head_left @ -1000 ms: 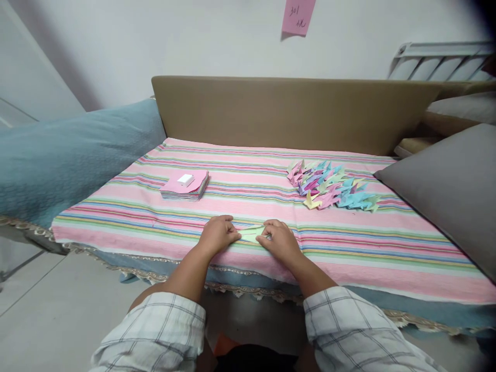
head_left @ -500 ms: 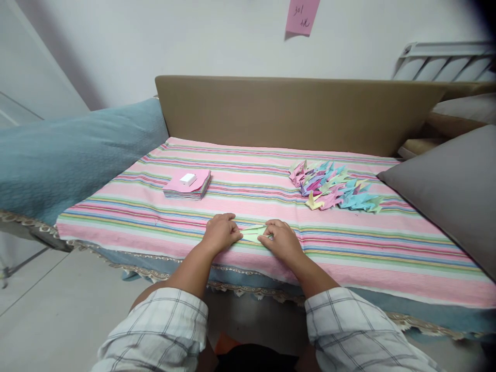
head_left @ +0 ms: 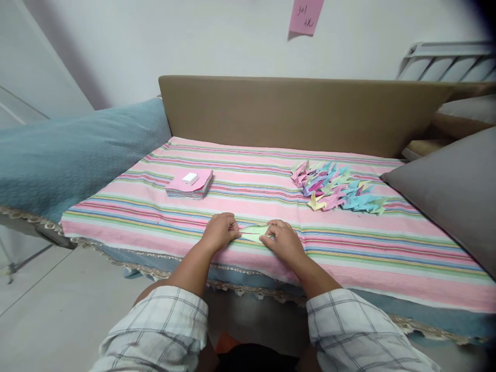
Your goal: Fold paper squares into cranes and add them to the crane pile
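Note:
A small light-green folded paper (head_left: 252, 232) lies on the striped cloth near the front edge, stretched between my two hands. My left hand (head_left: 222, 231) pinches its narrow left end, thumb and fingers closed. At the other end my right hand (head_left: 284, 240) grips the paper between thumb and forefinger. A slit-like fold line runs along its middle, and the upper layer bulges a little. My fingers hide both ends of the paper.
A stack of coloured paper sheets (head_left: 186, 190) with a small white block (head_left: 190, 179) on top sits back left. Several folded paper cranes (head_left: 333, 186) cluster back right. A grey cushion (head_left: 453, 191) leans at the right; a brown backrest (head_left: 294, 113) stands behind.
The green paper's upper layer has spread wider between my hands. Both hands keep their grip and have barely moved. The whole view has shifted slightly.

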`<action>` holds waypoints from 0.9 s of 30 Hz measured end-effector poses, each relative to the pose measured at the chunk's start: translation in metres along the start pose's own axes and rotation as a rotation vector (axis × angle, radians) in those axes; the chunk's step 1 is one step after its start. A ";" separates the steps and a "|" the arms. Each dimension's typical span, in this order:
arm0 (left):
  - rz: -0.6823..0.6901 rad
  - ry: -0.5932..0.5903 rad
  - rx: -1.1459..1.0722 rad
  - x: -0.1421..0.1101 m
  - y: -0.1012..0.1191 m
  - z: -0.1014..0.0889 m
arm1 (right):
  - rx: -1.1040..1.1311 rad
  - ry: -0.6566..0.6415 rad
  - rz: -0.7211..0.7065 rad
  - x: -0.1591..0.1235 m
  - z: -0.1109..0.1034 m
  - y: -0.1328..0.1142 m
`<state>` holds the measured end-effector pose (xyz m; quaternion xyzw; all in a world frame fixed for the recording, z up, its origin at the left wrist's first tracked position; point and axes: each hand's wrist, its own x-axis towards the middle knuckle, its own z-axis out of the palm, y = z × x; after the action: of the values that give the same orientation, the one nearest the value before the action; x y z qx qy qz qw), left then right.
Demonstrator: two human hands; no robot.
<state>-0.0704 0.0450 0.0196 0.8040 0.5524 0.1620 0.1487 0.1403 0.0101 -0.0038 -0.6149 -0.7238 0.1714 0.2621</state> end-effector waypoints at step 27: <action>0.040 0.088 0.139 -0.032 0.027 -0.007 | -0.003 0.009 -0.005 -0.001 0.001 0.000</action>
<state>-0.0617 0.0064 0.0340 0.8154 0.5522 0.1615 0.0646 0.1398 0.0096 -0.0046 -0.6142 -0.7243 0.1669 0.2650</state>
